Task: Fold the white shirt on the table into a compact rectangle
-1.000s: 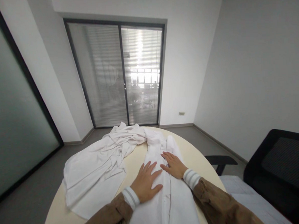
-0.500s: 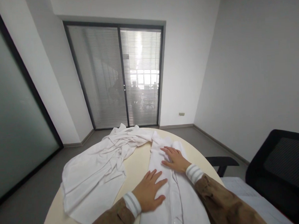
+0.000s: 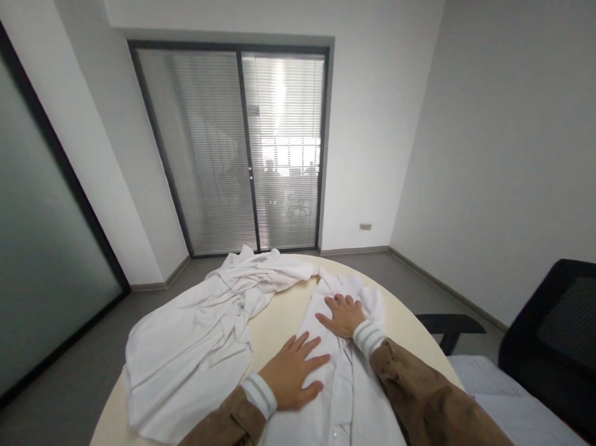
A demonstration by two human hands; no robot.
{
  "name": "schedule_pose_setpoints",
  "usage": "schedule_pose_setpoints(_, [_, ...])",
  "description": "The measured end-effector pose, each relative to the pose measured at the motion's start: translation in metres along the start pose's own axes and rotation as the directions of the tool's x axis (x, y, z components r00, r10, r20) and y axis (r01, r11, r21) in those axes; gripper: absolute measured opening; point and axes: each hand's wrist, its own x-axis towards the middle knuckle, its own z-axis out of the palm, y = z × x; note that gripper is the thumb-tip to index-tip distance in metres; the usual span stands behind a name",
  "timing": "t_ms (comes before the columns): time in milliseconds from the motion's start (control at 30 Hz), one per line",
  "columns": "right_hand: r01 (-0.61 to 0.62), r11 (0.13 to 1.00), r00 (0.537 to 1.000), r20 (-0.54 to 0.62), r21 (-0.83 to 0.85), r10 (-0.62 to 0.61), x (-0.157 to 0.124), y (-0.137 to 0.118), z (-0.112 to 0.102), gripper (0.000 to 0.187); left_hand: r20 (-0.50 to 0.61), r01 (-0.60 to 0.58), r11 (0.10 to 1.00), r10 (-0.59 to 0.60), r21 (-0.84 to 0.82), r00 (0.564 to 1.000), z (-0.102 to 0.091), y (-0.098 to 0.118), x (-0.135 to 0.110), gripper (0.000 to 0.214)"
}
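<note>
A white shirt (image 3: pixel 309 429) with a buttoned front strip lies along the right side of the round table, running toward me. My left hand (image 3: pixel 294 373) rests on its left part, fingers spread and palm down. Farther up, near the shirt's far end, my right hand (image 3: pixel 343 315) presses flat on the cloth with fingers apart. Neither hand grips anything. To the left lies a second white garment (image 3: pixel 185 355), rumpled at its far end and smoother near me; no hand touches it.
The cream round table (image 3: pixel 106 419) carries both garments. At the right stands a black mesh chair (image 3: pixel 578 328) with its armrest (image 3: pixel 450 323) near the table edge. White cloth or paper (image 3: pixel 491 386) lies on the seat. A glass door with blinds (image 3: pixel 199 155) is beyond.
The shirt's far end has shifted right and lies wider. My right hand has moved slightly left on the shirt. My left hand stays flat, a little higher in view.
</note>
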Motion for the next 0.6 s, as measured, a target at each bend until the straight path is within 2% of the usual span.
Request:
schedule_pose_setpoints(100, [0.146,0.989,0.989,-0.034,-0.022,-0.147,0.017,0.004,-0.006,0.078,-0.029,-0.023,1.000,0.023,0.000,0.999,0.003,-0.001,-0.001,0.061])
schedule_pose_setpoints(167, [0.184,0.983,0.983,0.001,0.002,-0.184,0.033,0.006,-0.007,0.076,-0.026,-0.042,0.999,0.042,-0.004,0.999,0.005,-0.001,-0.002,0.062])
schedule_pose_setpoints(300, [0.058,0.992,0.992,0.107,0.109,-0.070,0.062,0.005,0.000,0.075,0.010,-0.069,0.997,0.069,-0.021,0.998,0.006,0.000,-0.005,0.069])
schedule_pose_setpoints(400, [0.007,0.986,0.992,0.127,0.167,-0.028,0.075,0.003,0.005,0.072,0.015,-0.060,0.998,0.060,-0.023,0.998,0.005,-0.003,-0.005,0.071])
schedule_pose_setpoints(500, [0.025,0.978,0.996,0.075,0.206,-0.041,0.080,0.010,-0.002,0.058,0.012,-0.048,0.998,0.048,-0.033,0.999,0.004,-0.008,-0.004,0.071])
schedule_pose_setpoints(600, [0.007,0.975,0.998,-0.062,0.220,0.007,0.079,0.032,-0.021,0.045,0.008,-0.049,0.998,0.049,-0.048,0.999,0.003,-0.011,-0.003,0.071])
